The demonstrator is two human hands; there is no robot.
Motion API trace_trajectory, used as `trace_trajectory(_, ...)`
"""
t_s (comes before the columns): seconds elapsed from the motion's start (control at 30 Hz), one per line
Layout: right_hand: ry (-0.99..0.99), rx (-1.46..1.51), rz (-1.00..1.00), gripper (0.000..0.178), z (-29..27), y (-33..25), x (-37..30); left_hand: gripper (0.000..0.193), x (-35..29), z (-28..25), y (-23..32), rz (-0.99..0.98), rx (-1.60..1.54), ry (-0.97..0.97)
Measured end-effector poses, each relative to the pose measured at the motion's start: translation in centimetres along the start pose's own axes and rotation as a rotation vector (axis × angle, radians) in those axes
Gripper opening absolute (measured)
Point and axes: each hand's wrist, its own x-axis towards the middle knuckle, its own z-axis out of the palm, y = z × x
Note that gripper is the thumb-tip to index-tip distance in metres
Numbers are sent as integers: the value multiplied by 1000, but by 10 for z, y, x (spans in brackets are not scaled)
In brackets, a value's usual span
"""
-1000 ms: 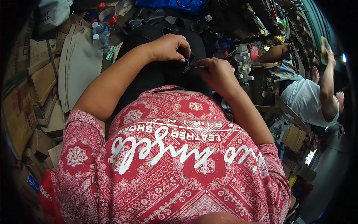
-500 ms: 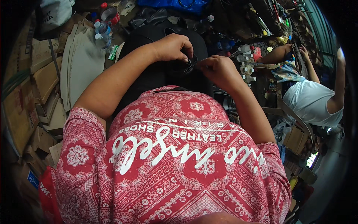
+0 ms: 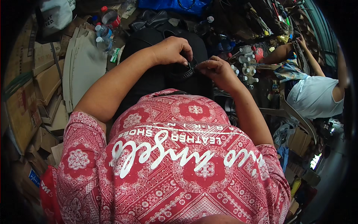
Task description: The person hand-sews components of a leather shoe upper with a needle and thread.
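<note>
A small black piece with a ridged, curved edge [image 3: 182, 75] is held over my black-clad lap [image 3: 143, 80]. It resembles a strap or part of a sandal, but dark cloth behind it hides its outline. My left hand [image 3: 172, 51] is closed, thumb and fingers pinching its upper part. From the other side, my right hand [image 3: 220, 72] grips its right end between thumb and forefinger. The two hands' fingertips are a short way apart. Just beyond my knees lie black shoe-like leather pieces [image 3: 149, 19].
Flat grey board sheets [image 3: 85, 61] and cardboard boxes [image 3: 48, 84] stack at the left. Plastic bottles [image 3: 105, 44] stand near them. Several small white-capped bottles [image 3: 247, 69] cluster at the right. Beyond, another person in a white shirt [image 3: 313, 95] sits with an arm reaching out.
The black piece has turned, and more of its ridged edge shows. My right hand's fingers have shifted along its end. The other person's arm has moved.
</note>
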Motion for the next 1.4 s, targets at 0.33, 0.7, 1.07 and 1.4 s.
trace_trajectory(0.33,13,141,22,19,-2,-18,-12,17,-2,-7,14,-10,52,-48)
trace_trajectory(0.7,210,-278,-145,10,5,-38,-22,14,-1,-17,25,-99,-110,-163)
trace_trajectory(1.07,226,-483,-131,8,9,-58,-21,13,-4,-16,30,-80,-148,-136)
trace_trajectory(1.4,130,-195,-73,13,1,-46,-29,17,-8,-20,33,-145,-257,-181)
